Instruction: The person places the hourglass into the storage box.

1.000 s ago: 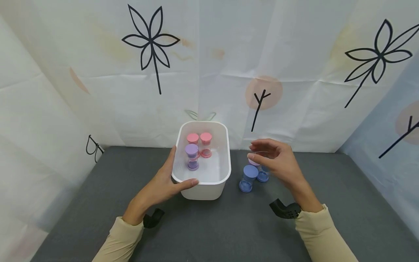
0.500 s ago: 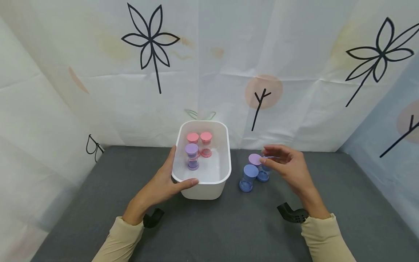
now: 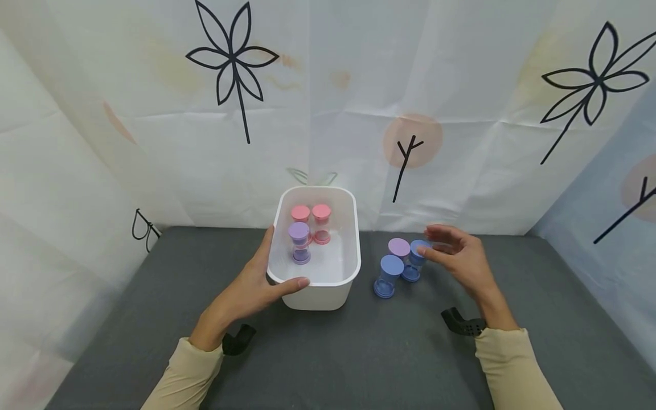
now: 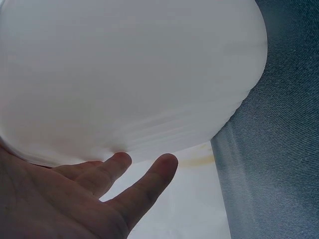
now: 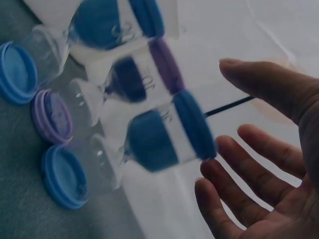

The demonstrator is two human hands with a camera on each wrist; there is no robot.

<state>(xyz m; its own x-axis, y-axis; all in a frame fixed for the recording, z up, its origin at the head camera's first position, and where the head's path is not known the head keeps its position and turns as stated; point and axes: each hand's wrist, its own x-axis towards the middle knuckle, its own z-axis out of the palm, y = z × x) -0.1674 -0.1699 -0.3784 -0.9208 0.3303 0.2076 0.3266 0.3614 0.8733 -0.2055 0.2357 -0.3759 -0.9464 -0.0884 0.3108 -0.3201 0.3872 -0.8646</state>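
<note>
My left hand [image 3: 251, 287] lies spread round the near left corner of a white plastic bin [image 3: 314, 296], thumb along the front rim. In the left wrist view, fairly straight fingers [image 4: 112, 167] touch the bin's outer wall. Three sand timers stand on the table to the right: a front blue timer [image 3: 389, 276], a purple timer [image 3: 398, 247] and a right blue timer [image 3: 413, 267]. Beside the right blue timer, my right hand [image 3: 458, 256] has its thumb and fingers apart. The right wrist view shows fingertips [image 5: 227, 144] close to this timer's blue cap [image 5: 194, 124], the thumb away from it.
Inside the bin, a purple timer [image 3: 300, 242] stands in front of two pink timers [image 3: 321, 213], toward the left and back. A grey cloth covers the table [image 3: 353, 359]. A white printed curtain [image 3: 338, 131] hangs right behind the table's far edge.
My right hand has moved to the right, from over the purple timer to the right blue timer, uncovering both tops. The left hand and the bin keep their places.
</note>
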